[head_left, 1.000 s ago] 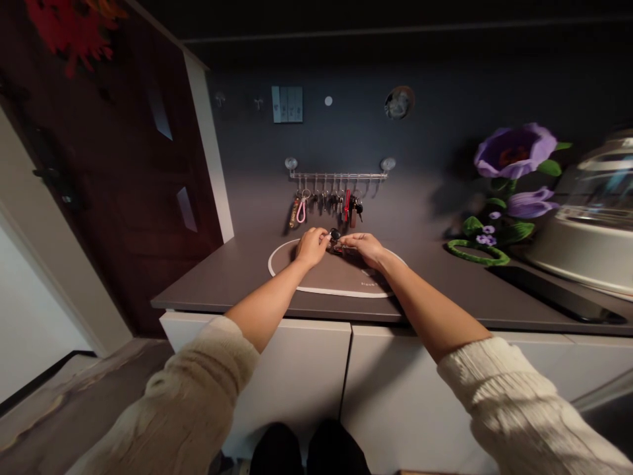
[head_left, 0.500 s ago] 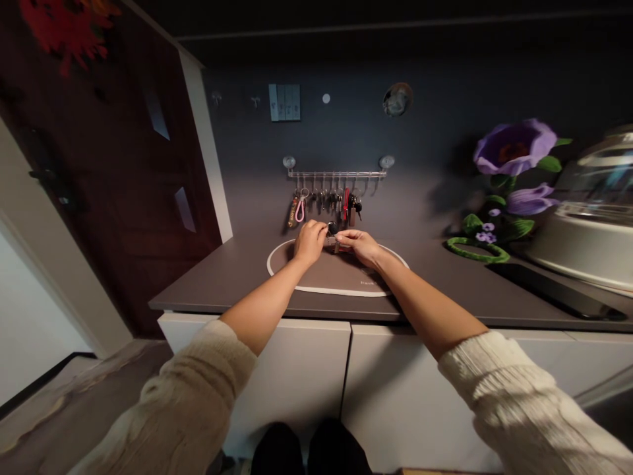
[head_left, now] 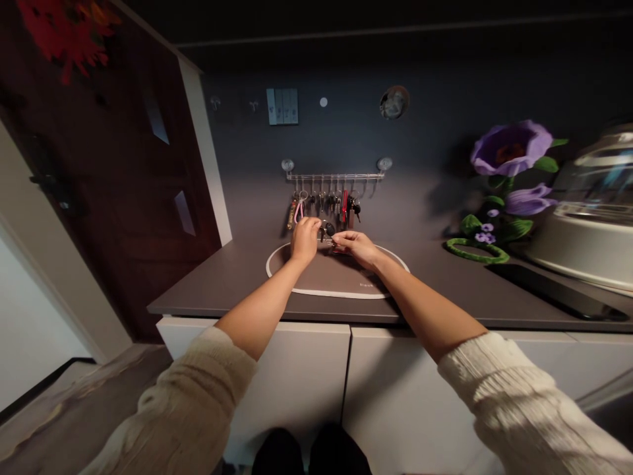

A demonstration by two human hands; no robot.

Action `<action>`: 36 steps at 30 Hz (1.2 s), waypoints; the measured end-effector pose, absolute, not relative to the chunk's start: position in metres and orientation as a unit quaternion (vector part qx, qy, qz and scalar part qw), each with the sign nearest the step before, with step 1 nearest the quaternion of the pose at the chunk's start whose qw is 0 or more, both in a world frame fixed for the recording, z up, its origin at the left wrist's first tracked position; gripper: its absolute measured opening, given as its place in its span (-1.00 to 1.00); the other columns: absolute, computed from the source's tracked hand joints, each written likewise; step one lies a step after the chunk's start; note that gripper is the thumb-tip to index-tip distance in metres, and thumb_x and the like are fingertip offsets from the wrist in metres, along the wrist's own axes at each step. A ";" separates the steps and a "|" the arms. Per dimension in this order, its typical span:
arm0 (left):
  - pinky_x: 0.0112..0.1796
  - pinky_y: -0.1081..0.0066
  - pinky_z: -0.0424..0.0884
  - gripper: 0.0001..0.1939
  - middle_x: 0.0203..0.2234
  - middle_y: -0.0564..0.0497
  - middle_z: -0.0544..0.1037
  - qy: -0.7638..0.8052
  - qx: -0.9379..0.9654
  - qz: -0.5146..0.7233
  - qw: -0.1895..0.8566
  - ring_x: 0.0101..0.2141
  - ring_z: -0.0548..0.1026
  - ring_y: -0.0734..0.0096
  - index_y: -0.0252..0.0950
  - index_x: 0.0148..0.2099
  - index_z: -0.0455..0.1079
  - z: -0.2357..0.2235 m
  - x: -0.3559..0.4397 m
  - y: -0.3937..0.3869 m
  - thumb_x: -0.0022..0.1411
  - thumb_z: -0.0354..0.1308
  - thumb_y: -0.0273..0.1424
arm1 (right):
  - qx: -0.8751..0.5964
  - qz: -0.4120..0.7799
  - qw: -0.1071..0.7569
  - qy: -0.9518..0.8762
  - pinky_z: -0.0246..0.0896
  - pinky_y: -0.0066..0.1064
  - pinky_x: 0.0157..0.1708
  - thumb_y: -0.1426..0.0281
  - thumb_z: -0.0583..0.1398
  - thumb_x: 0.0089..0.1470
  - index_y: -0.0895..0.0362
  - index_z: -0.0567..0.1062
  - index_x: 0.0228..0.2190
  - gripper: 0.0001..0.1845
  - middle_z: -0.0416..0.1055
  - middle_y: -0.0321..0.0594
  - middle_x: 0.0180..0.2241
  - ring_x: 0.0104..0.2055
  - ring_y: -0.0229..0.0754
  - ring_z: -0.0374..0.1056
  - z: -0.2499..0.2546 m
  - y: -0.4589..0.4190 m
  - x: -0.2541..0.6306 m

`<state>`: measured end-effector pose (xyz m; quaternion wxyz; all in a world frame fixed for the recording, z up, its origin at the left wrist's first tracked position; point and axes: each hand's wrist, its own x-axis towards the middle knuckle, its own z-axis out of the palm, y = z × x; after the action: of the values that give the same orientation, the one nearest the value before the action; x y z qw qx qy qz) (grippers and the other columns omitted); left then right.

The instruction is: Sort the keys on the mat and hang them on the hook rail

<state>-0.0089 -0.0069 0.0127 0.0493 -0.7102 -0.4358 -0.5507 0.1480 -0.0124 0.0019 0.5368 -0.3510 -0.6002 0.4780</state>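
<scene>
Both of my hands meet over a brown oval mat with a white rim point(head_left: 321, 293). A bunch of keys point(head_left: 329, 229) with black heads is held up between them. My left hand point(head_left: 304, 237) has its fingers pinched at the bunch's left side, seemingly on its ring. On the right side, my right hand point(head_left: 357, 247) pinches the lower part of the same bunch between thumb and fingers. Something small and reddish shows just beneath the right fingertips. Behind the hands, a clear hook rail point(head_left: 336, 177) on the wall carries several sets of keys, one with a pink loop point(head_left: 299, 210).
Right of the mat stand purple crocheted flowers point(head_left: 512, 153) with a green ring base. A black phone-like slab point(head_left: 556, 291) lies in front of a white domed appliance point(head_left: 583, 244). The dark counter point(head_left: 198, 280) ends above white cabinet doors point(head_left: 291, 376). At left is a dark red door point(head_left: 123, 171).
My left hand has drawn slightly left and up, away from my right hand. The keys between them now hang more spread out and visible.
</scene>
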 end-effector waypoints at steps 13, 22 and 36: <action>-0.16 0.47 0.25 -0.73 -0.30 -0.04 0.45 -0.422 -0.699 -0.575 0.051 -0.23 0.37 0.44 -0.29 -0.29 0.37 0.016 -0.009 -0.008 0.26 -0.16 -0.41 | -0.354 0.369 0.562 -0.650 0.18 -0.39 -0.18 0.21 0.28 -0.27 0.16 0.47 -0.36 -0.62 0.44 -0.24 -0.32 -0.29 -0.31 0.31 0.008 -0.012 0.144; -0.15 0.45 0.25 -0.70 -0.27 -0.06 0.44 -0.398 -0.724 -0.557 0.084 -0.20 0.37 0.42 -0.28 -0.20 0.39 0.018 -0.007 -0.012 0.28 -0.17 -0.37 | -0.321 0.319 0.592 -0.667 0.15 -0.35 -0.12 0.20 0.26 -0.23 0.15 0.48 -0.37 -0.64 0.44 -0.21 -0.29 -0.23 -0.27 0.30 0.020 -0.022 0.137; -0.17 0.44 0.25 -0.71 -0.30 -0.05 0.43 -0.387 -0.752 -0.520 0.125 -0.23 0.36 0.42 -0.27 -0.20 0.40 0.016 -0.006 -0.012 0.27 -0.16 -0.42 | -0.331 0.314 0.587 -0.669 0.15 -0.38 -0.21 0.20 0.28 -0.29 0.19 0.45 -0.49 -0.67 0.41 -0.27 -0.45 -0.36 -0.30 0.27 0.023 -0.022 0.135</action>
<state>-0.0065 -0.0120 0.0157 0.1250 -0.7515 -0.3868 -0.5196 0.1350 -0.0225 0.0230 0.5868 -0.3310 -0.6687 0.3145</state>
